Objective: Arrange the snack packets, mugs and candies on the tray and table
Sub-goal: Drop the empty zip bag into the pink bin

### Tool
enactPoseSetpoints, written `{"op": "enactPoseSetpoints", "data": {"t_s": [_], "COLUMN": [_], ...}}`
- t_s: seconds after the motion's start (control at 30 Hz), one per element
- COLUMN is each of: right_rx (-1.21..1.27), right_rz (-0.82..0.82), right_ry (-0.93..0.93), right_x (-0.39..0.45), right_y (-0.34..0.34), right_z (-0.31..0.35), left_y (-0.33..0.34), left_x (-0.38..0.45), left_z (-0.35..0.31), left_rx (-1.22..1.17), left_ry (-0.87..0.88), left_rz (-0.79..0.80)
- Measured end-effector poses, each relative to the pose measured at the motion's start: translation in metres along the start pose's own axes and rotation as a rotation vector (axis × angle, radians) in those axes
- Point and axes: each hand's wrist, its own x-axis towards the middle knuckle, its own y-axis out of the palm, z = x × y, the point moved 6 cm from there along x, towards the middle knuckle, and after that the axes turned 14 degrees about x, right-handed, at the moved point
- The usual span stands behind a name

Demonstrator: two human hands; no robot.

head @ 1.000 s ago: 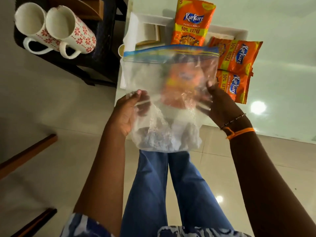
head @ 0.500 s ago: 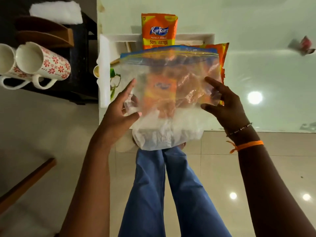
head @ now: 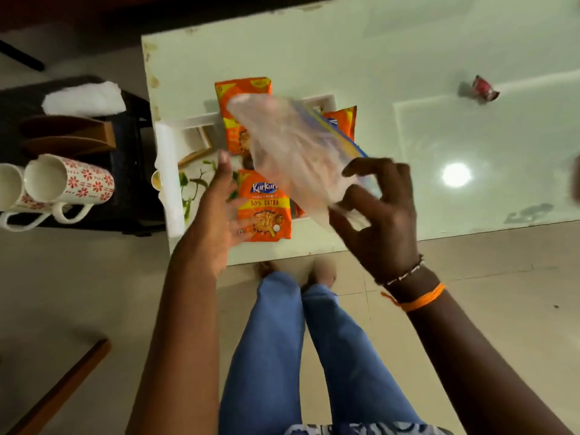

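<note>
1. Glossy white surface [head: 408, 58]; tray [head: 166, 171] at centre left.
2. Snack packet [head: 265, 208], centre frame: light, crinkly, slippery; take by an edge.
3. Right hand [head: 379, 215] grip pinches empty plastic bag [head: 292, 146].
4. Left hand [head: 216, 215] spread, beside packet.

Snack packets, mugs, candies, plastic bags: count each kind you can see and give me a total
Orange snack packets: 3, one at the back, one in front, one partly behind the bag
Mugs: 2, and
Candy: 1
Clear plastic bag: 1
Total: 7
</note>
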Motion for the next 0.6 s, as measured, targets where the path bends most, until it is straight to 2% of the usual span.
{"op": "enactPoseSetpoints", "data": {"t_s": [0.03, 0.1, 0.2, 0.23, 0.3, 0.37, 0.43, 0.47, 0.53, 0.57, 0.6], "right_rx": [-0.016, -0.029, 0.030, 0.077, 0.099, -0.001, 0.096, 0.265, 0.719, 0.873, 0.966], "right_rz": [0.019, 0.129, 0.383, 0.394, 0.237, 0.010, -0.120, -0.120, 0.045, 0.156, 0.221], "right_ry": [-0.044, -0.113, -0.078, -0.010, 0.154, 0.371, 0.727, 0.944, 1.302, 1.369, 1.357], "right_x": [-0.004, -0.014, -0.030, -0.032, -0.027, -0.017, -0.011, -0.011, -0.015, -0.017, -0.017], "right_y": [0.004, 0.017, 0.033, 0.033, 0.024, 0.011, 0.004, 0.005, 0.021, 0.026, 0.026], "right_z": [0.007, 0.014, 0.010, 0.006, -0.008, -0.032, -0.067, -0.084, -0.103, -0.105, -0.106], "left_y": [0.017, 0.042, 0.059, 0.058, 0.056, 0.058, 0.061, 0.061, 0.062, 0.063, 0.067], "left_x": [-0.004, -0.005, 0.012, 0.019, 0.031, 0.036, 0.037, 0.039, 0.043, 0.042, 0.040], "left_z": [0.001, -0.001, 0.001, 0.005, 0.005, 0.001, -0.005, -0.010, -0.018, -0.021, -0.025], "left_rx": [-0.062, -0.161, -0.283, -0.280, -0.239, -0.194, -0.139, -0.111, -0.074, -0.073, -0.076], "left_ry": [-0.022, 0.030, 0.095, 0.095, 0.111, 0.151, 0.164, 0.168, 0.184, 0.185, 0.181], "left_rz": [0.173, 0.334, 0.295, 0.253, 0.253, 0.348, 0.438, 0.452, 0.449, 0.460, 0.483]}}
